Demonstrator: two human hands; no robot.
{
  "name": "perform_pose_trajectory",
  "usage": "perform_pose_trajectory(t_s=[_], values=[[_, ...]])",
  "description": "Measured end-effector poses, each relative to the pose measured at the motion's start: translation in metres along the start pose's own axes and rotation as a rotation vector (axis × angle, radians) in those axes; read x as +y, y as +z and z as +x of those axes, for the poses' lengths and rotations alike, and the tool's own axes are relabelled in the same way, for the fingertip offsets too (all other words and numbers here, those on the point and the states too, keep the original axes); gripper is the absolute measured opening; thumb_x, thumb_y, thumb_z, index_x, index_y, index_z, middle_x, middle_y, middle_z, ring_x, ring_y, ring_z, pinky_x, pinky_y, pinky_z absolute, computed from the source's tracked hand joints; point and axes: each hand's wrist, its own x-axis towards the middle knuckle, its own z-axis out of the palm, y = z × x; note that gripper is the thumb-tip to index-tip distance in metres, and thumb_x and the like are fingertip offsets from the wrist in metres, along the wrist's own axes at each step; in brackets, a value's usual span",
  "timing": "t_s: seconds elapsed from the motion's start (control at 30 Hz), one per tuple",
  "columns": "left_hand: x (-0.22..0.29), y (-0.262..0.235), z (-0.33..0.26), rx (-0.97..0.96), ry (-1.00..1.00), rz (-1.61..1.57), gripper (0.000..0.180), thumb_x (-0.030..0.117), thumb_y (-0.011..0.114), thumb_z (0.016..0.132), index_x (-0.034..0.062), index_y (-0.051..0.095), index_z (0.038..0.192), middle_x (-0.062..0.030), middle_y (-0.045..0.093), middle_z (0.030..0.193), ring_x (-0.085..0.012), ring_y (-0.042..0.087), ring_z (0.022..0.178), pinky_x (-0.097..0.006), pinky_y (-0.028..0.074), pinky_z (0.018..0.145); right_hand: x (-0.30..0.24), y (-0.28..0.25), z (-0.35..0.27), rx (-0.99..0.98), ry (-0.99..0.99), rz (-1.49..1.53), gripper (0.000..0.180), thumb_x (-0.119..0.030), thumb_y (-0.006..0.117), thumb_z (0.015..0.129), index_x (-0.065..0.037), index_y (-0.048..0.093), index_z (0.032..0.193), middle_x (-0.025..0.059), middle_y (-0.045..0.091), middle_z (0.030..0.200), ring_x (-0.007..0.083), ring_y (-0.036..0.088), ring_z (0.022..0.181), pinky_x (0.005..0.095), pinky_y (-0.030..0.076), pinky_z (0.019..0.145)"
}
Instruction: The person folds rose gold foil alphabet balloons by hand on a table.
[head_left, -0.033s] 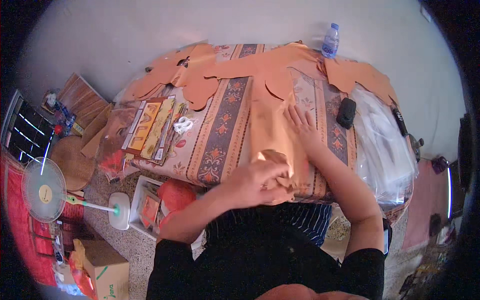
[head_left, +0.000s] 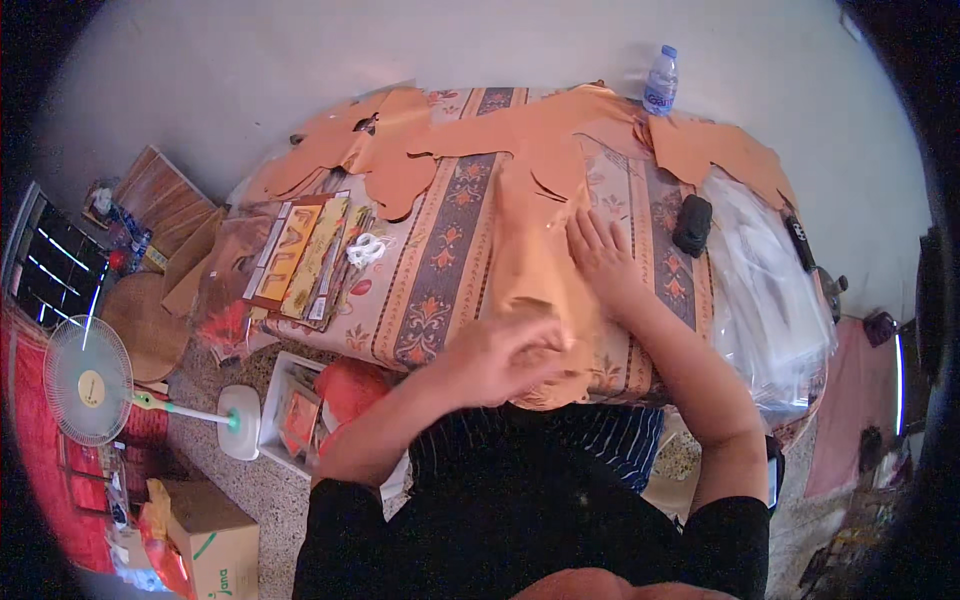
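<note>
A copper-orange, shiny sheet [head_left: 530,245] lies lengthwise on the patterned tablecloth, its near end hanging at the table's front edge by my lap. Over that near end is my left hand [head_left: 505,360], its fingers curled and smeared by motion; whether they grip the sheet is unclear. My right hand [head_left: 603,262] lies flat with fingers stretched out, pressing along the sheet's right edge. A curved slit shows in the sheet ahead of it. Farther back the sheet meets wider orange cut-out pieces [head_left: 400,140] with wavy edges.
Left on the table are flat printed packages [head_left: 295,255] and a white coiled string [head_left: 366,250]. To the right sit a black pouch [head_left: 692,226], clear plastic bags [head_left: 760,290] and a water bottle [head_left: 661,82]. A fan [head_left: 88,380] and white bin [head_left: 285,405] stand on the floor.
My left hand has shifted a little to the left, and the sheet's near part has moved with less bright crumpling at the fingers. The slit looks narrower. My right hand stays in place.
</note>
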Motion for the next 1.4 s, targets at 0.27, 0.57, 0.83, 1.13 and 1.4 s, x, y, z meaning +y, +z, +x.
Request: perform_pose_trajectory(t_s=[0.27,0.57,0.83,1.13,1.4], values=[[-0.099,-0.063,0.001,0.321,-0.24,0.447,0.03,0.01,0.061,0.087,0.0014,0.056,0.116,-0.0141,0.06,0.113,-0.025,0.06,0.103,-0.035,0.049,0.085,-0.013,-0.046,0.004,-0.149,0.118,0.221,0.075,-0.05,0.04,0.092,0.001,0.024,0.145,0.0182,0.026,0.151,0.0305,0.02,0.142,0.0451,0.01,0.116],[-0.094,-0.049,0.016,-0.153,-0.153,0.706,0.061,0.038,0.041,0.097,0.0029,0.029,0.145,-0.0133,0.026,0.153,-0.027,0.016,0.144,-0.046,0.011,0.116,-0.012,-0.042,0.002,-0.141,0.079,0.203,0.072,-0.043,0.042,0.092,0.003,0.024,0.145,0.0181,0.024,0.152,0.0305,0.019,0.143,0.048,0.012,0.115],[-0.092,-0.05,0.034,-0.255,-0.149,0.695,0.073,0.051,0.047,0.092,0.0057,0.027,0.147,-0.0115,0.023,0.154,-0.0279,0.015,0.144,-0.05,0.012,0.115,-0.009,-0.04,0.003,-0.166,0.053,0.115,0.068,-0.019,0.044,0.09,0.0,0.015,0.148,0.0168,0.018,0.154,0.0296,0.016,0.144,0.0466,0.015,0.115],[-0.098,-0.047,0.034,-0.241,-0.094,0.763,0.083,0.059,0.05,0.087,0.0055,0.028,0.146,-0.0127,0.023,0.154,-0.0285,0.016,0.144,-0.05,0.014,0.114,0.004,-0.048,0.005,-0.269,0.115,0.472,0.063,-0.028,0.042,0.095,-0.002,0.018,0.148,0.0157,0.019,0.154,0.0303,0.013,0.144,0.0457,0.008,0.116],[-0.098,-0.05,0.033,-0.21,-0.072,0.719,0.08,0.056,0.054,0.086,0.0053,0.033,0.144,-0.0133,0.026,0.153,-0.0283,0.019,0.143,-0.051,0.015,0.114,-0.01,-0.066,0.004,-0.18,0.041,0.369,0.071,-0.052,0.041,0.093,-0.009,0.024,0.148,0.0178,0.022,0.152,0.0362,0.016,0.142,0.0503,0.008,0.115]])
